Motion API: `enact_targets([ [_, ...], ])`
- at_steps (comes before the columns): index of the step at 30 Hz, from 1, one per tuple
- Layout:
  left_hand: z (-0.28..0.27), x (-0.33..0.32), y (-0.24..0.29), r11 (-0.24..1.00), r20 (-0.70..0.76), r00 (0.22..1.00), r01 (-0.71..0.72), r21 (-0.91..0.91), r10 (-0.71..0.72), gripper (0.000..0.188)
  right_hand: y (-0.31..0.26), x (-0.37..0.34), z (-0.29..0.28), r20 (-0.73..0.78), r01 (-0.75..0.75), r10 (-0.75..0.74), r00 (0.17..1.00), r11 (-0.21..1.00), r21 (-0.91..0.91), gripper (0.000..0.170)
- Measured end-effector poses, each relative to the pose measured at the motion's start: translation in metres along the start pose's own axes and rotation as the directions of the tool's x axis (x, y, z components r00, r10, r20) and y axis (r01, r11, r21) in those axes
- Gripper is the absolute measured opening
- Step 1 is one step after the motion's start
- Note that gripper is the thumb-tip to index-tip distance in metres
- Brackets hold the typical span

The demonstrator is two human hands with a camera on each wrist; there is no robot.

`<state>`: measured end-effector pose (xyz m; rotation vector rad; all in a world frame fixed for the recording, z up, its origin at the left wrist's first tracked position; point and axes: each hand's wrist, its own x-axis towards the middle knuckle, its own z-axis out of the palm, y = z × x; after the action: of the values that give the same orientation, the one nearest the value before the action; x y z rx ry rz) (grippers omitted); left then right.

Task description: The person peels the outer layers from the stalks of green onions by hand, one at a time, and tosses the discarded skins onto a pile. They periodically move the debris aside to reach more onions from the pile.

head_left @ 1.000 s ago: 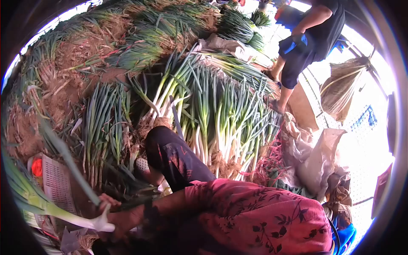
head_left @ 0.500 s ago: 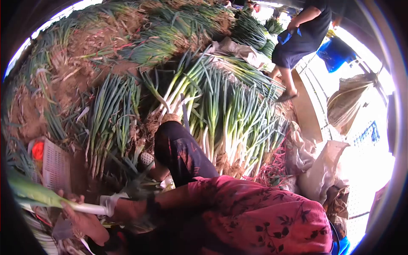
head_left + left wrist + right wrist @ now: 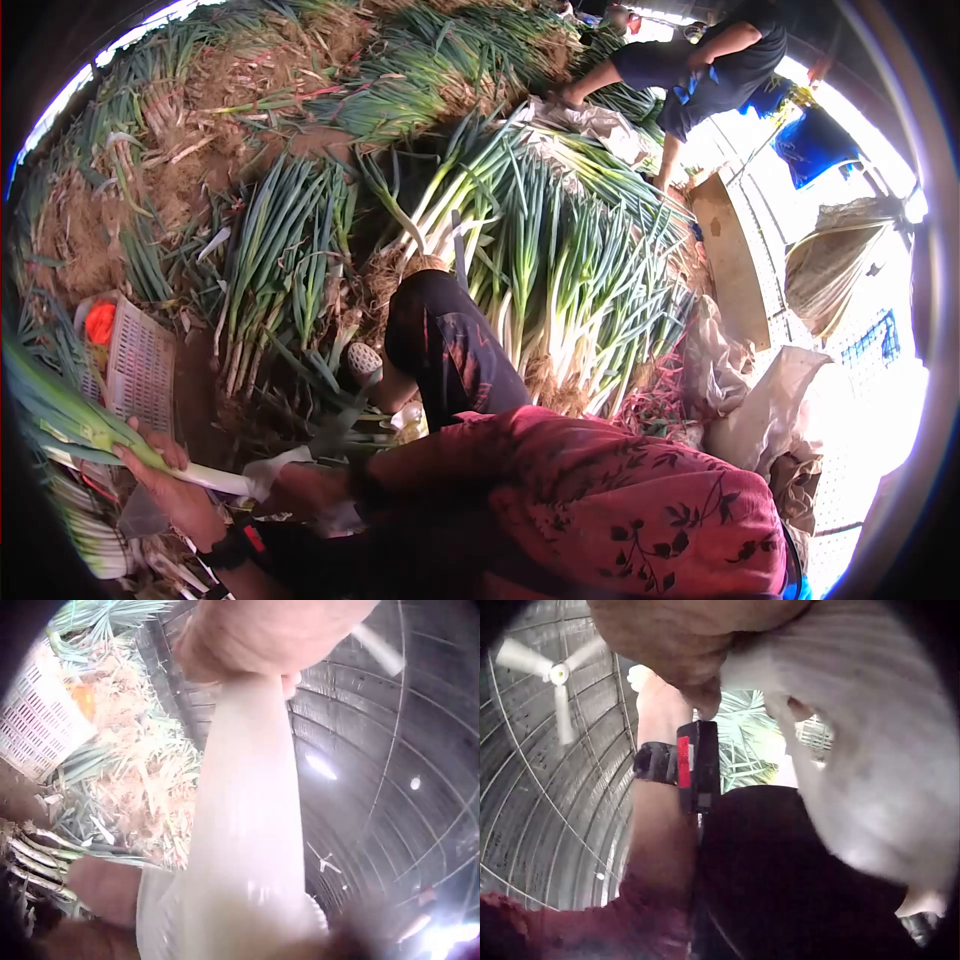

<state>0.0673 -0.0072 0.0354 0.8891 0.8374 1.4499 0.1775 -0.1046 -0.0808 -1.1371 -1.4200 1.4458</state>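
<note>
A long green onion with a thick white stalk [image 3: 215, 479] lies across the lower left of the head view. My left hand [image 3: 180, 497] has its fingers curled round it where white turns green. At its white end my right hand [image 3: 310, 489] holds thin white material [image 3: 270, 470]. The left wrist view shows the left hand [image 3: 262, 637] above the pale stalk [image 3: 247, 787], and fingers of the right hand [image 3: 105, 892] below. In the right wrist view white material [image 3: 885, 735] hangs beside the right hand [image 3: 682, 637], partly hiding its grip.
Rows of green onions [image 3: 560, 270] and a separate bundle [image 3: 280, 250] lie ahead. A white crate [image 3: 140, 365] with something orange stands at the left. Another person [image 3: 715, 75] bends over at the upper right, near crumpled sacks [image 3: 715, 360].
A long green leaf strip has left the space above my hands. My left hand has come round the stalk. The other person has spread their legs and bent lower. The head view has shifted slightly.
</note>
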Motion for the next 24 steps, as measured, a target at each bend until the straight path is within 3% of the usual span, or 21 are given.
enact_targets([
  [1, -0.001, 0.002, -0.004, 1.000, 0.003, 1.000, 0.003, -0.004, -0.003, 0.057, -0.007, 0.001, -0.006, 0.061, -0.099, 0.099, 0.993, 0.995, -0.014, 0.031],
  [2, -0.002, 0.003, -0.008, 0.999, -0.127, 0.992, -0.024, 0.031, 0.028, 0.056, 0.005, 0.018, 0.005, -0.005, 0.124, -0.125, 0.992, 0.976, 0.180, 0.028],
  [3, -0.001, 0.006, -0.013, 0.997, -0.249, 0.967, -0.047, 0.062, 0.061, 0.056, 0.011, 0.028, 0.005, -0.112, 0.348, -0.330, 0.938, 0.875, 0.338, 0.029],
  [5, -0.037, 0.022, -0.036, 0.995, -0.260, 0.960, -0.103, 0.016, 0.104, 0.056, -0.027, -0.007, -0.018, -0.152, 0.177, -0.122, 0.981, 0.885, 0.431, 0.026],
  [6, -0.036, 0.022, -0.036, 0.996, -0.305, 0.948, -0.087, 0.015, 0.087, 0.055, -0.024, 0.009, -0.014, -0.232, 0.299, -0.226, 0.946, 0.883, 0.362, 0.018],
  [9, -0.040, 0.022, -0.034, 0.995, -0.374, 0.922, -0.095, 0.025, 0.097, 0.054, -0.020, 0.027, -0.011, -0.149, 0.156, -0.071, 0.986, 0.692, 0.705, 0.011],
  [11, -0.050, 0.030, -0.034, 0.993, -0.390, 0.913, -0.118, 0.031, 0.121, 0.054, 0.002, 0.055, 0.000, -0.324, 0.455, -0.330, 0.887, 0.750, 0.480, 0.021],
  [12, -0.066, 0.042, -0.035, 0.992, -0.318, 0.942, -0.124, -0.020, 0.112, 0.055, -0.007, 0.048, 0.002, -0.348, 0.343, -0.119, 0.930, 0.621, 0.704, 0.027],
  [13, -0.077, 0.046, -0.034, 0.989, -0.246, 0.963, -0.129, -0.072, 0.107, 0.055, -0.022, 0.036, -0.004, -0.344, 0.341, -0.121, 0.931, 0.623, 0.704, 0.027],
  [14, -0.081, 0.043, -0.029, 0.988, -0.250, 0.962, -0.135, -0.074, 0.112, 0.055, -0.042, 0.022, -0.015, -0.242, 0.163, 0.043, 0.969, 0.626, 0.763, 0.024],
  [15, -0.083, 0.041, -0.020, 0.979, -0.060, 0.991, -0.130, -0.159, 0.122, 0.055, -0.052, 0.016, -0.022, -0.132, -0.018, 0.205, 0.970, 0.600, 0.800, 0.022],
  [16, -0.085, 0.038, -0.014, 0.965, 0.134, 0.981, -0.108, -0.238, 0.143, 0.055, -0.034, 0.019, -0.018, -0.071, -0.066, 0.245, 0.967, 0.510, 0.858, 0.022],
  [17, -0.090, 0.037, -0.012, 0.965, 0.134, 0.980, -0.110, -0.238, 0.145, 0.055, -0.025, 0.021, -0.011, -0.070, -0.066, 0.243, 0.968, 0.511, 0.857, 0.022],
  [19, -0.100, 0.038, -0.008, 0.940, 0.271, 0.935, -0.141, -0.311, 0.230, 0.053, -0.010, 0.026, 0.001, -0.074, 0.015, 0.156, 0.985, 0.353, 0.936, 0.025],
  [20, -0.060, 0.015, 0.009, 0.957, -0.056, 0.982, -0.188, -0.220, 0.180, 0.053, -0.006, 0.029, 0.004, -0.063, 0.004, 0.163, 0.985, 0.343, 0.939, 0.025],
  [21, -0.059, 0.010, 0.012, 0.957, -0.063, 0.981, -0.194, -0.215, 0.185, 0.053, -0.016, 0.024, 0.004, -0.054, -0.004, 0.161, 0.985, 0.341, 0.940, 0.025],
  [23, -0.061, 0.005, 0.016, 0.954, -0.151, 0.945, -0.298, -0.041, 0.289, 0.045, -0.052, 0.008, -0.003, -0.061, 0.047, 0.161, 0.985, 0.092, 0.995, 0.026],
  [24, -0.074, 0.010, 0.017, 0.953, -0.153, 0.944, -0.300, -0.037, 0.291, 0.045, -0.041, 0.013, -0.005, -0.305, 0.344, -0.164, 0.938, 0.529, 0.776, 0.026],
])
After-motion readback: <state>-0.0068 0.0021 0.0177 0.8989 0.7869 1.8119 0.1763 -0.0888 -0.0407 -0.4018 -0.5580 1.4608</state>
